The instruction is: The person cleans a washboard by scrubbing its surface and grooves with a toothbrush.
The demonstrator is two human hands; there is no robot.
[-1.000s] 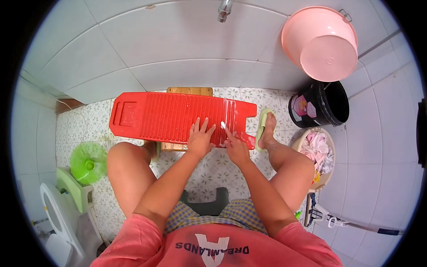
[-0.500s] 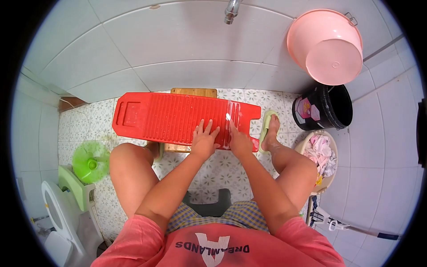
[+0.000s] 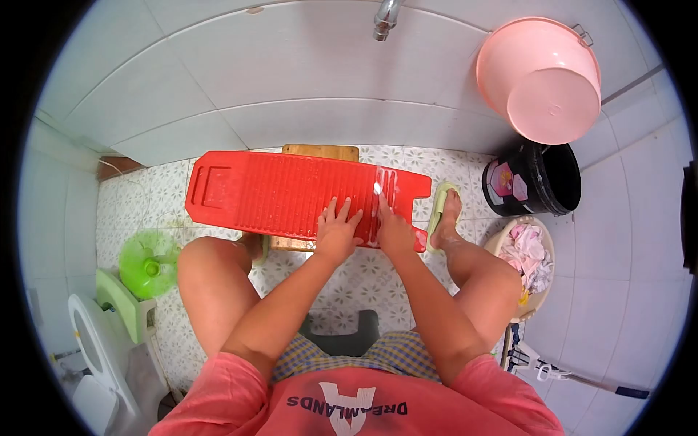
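A red ridged washboard (image 3: pixel 276 190) lies across a wooden stool (image 3: pixel 320 152) in front of me, with whitish wet streaks (image 3: pixel 377 190) near its right end. My left hand (image 3: pixel 337 234) rests flat on the ridges with its fingers spread, holding nothing. Close beside it, my right hand (image 3: pixel 395 232) presses on the board by the streaks. Its index finger points up along a groove while the other fingers are curled under. Whatever may be in that palm is hidden.
A pink basin (image 3: pixel 542 80) hangs at upper right above a black bucket (image 3: pixel 509 178). Below stands a beige tub (image 3: pixel 545 283) of clothes. A faucet (image 3: pixel 385 20) juts from the wall. At left are a green fan-like object (image 3: pixel 149 265) and a white toilet (image 3: pixel 109 356).
The whole view has shifted slightly, so things sit a little further right. Both hands stay on the washboard in nearly the same places.
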